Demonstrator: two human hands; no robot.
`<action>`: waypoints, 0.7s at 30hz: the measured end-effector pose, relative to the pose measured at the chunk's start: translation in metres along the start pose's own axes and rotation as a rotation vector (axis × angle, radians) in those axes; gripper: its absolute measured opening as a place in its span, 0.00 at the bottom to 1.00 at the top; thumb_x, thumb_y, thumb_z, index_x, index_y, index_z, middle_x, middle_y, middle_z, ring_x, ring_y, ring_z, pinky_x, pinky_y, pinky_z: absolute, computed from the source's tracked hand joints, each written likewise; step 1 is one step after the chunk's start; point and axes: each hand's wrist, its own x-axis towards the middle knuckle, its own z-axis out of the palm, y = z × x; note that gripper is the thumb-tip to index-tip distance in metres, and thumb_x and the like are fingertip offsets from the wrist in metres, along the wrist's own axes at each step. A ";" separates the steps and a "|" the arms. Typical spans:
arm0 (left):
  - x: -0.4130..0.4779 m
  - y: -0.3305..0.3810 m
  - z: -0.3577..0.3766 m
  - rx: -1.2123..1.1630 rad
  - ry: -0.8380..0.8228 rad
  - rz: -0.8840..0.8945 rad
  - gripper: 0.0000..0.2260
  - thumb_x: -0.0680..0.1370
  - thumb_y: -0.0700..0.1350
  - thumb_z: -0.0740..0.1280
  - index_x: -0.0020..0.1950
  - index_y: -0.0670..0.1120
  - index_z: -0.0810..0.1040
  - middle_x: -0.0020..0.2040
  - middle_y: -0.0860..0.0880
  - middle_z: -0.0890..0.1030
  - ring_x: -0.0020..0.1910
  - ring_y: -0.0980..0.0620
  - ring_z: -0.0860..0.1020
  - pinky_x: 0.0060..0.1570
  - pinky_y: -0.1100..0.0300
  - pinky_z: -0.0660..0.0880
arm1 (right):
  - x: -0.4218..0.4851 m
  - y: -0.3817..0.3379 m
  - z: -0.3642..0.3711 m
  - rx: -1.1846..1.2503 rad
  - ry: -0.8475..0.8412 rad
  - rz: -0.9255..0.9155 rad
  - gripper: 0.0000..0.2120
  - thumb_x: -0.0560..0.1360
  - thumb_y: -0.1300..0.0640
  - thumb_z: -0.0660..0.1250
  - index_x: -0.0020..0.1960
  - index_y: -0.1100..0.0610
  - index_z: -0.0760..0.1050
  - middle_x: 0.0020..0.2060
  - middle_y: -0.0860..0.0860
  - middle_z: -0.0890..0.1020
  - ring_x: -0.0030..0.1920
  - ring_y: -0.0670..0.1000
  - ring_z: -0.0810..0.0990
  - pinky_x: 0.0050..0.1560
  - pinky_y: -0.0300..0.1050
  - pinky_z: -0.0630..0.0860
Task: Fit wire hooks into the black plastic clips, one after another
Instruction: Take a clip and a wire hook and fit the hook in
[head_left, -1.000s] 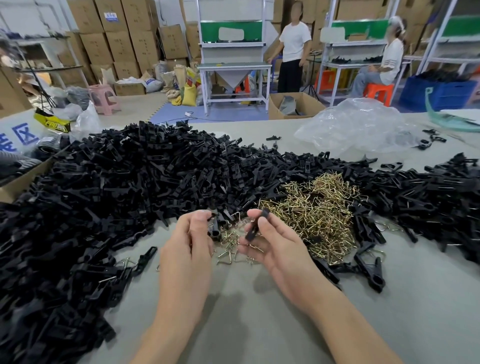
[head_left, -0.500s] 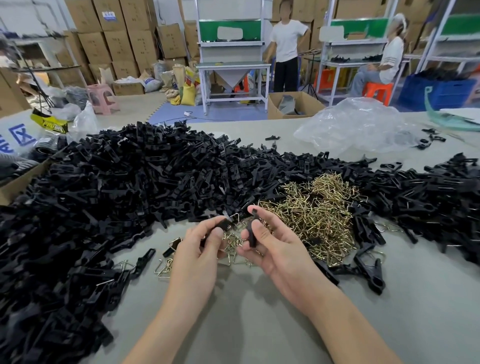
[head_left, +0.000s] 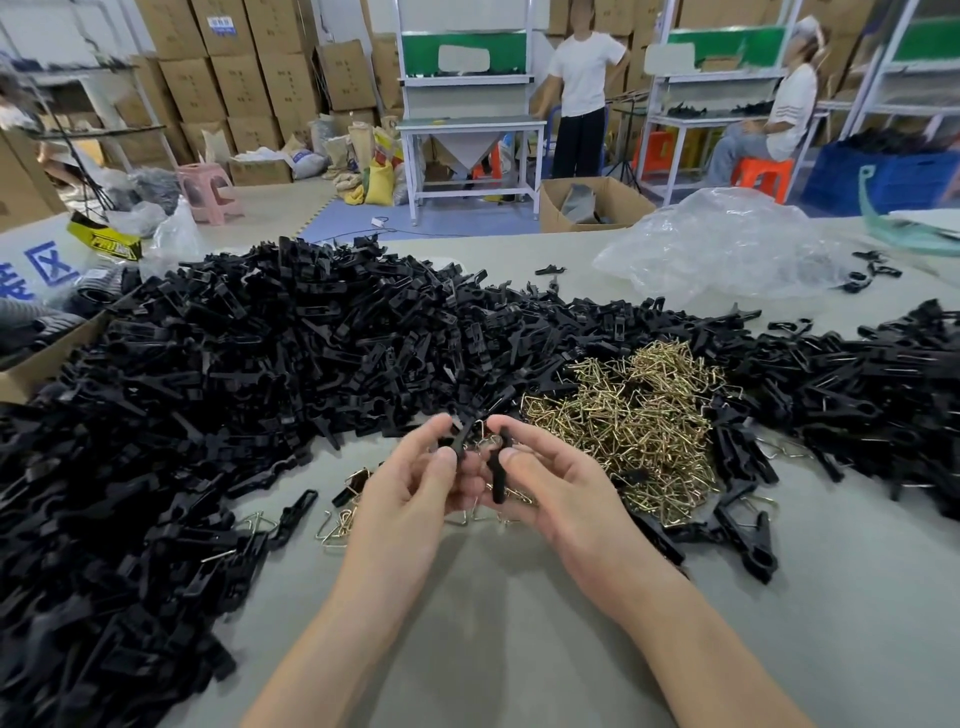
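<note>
Head view: both hands meet at centre frame, raised just above the grey surface (head_left: 519, 639). The left hand (head_left: 415, 493) has its grip closed in a pinch on a black clip piece (head_left: 460, 441), thumb on top, tilted towards the other hand. The right hand (head_left: 561, 493) pinches a second black clip piece (head_left: 497, 478) upright between thumb and forefinger, held close, I'd say, so the two can be lined up. Whether a wire sits between them I cannot tell. The brass wire hooks (head_left: 634, 415) lie heaped right of centre, just beyond the right hand, within easy reach. The black clip heap (head_left: 260, 364) fills the left and middle.
</note>
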 end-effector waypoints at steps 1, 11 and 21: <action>-0.001 0.000 0.001 0.045 0.006 0.039 0.10 0.84 0.41 0.61 0.58 0.54 0.78 0.39 0.47 0.85 0.37 0.53 0.81 0.39 0.65 0.78 | 0.000 0.000 -0.001 -0.003 0.004 -0.004 0.15 0.82 0.63 0.65 0.61 0.49 0.83 0.53 0.54 0.86 0.55 0.53 0.85 0.59 0.52 0.81; -0.003 -0.003 0.000 0.219 -0.018 0.130 0.09 0.82 0.42 0.65 0.58 0.54 0.79 0.43 0.50 0.86 0.46 0.54 0.84 0.52 0.65 0.79 | 0.002 0.001 -0.002 -0.049 -0.007 -0.070 0.15 0.74 0.54 0.69 0.59 0.43 0.83 0.56 0.50 0.86 0.59 0.52 0.84 0.62 0.53 0.80; -0.002 -0.006 -0.004 0.400 0.005 0.212 0.14 0.84 0.50 0.58 0.53 0.69 0.79 0.43 0.55 0.84 0.41 0.56 0.81 0.46 0.57 0.80 | -0.002 -0.004 -0.001 -0.120 -0.023 -0.073 0.15 0.79 0.63 0.70 0.60 0.48 0.83 0.55 0.52 0.86 0.57 0.53 0.85 0.59 0.47 0.81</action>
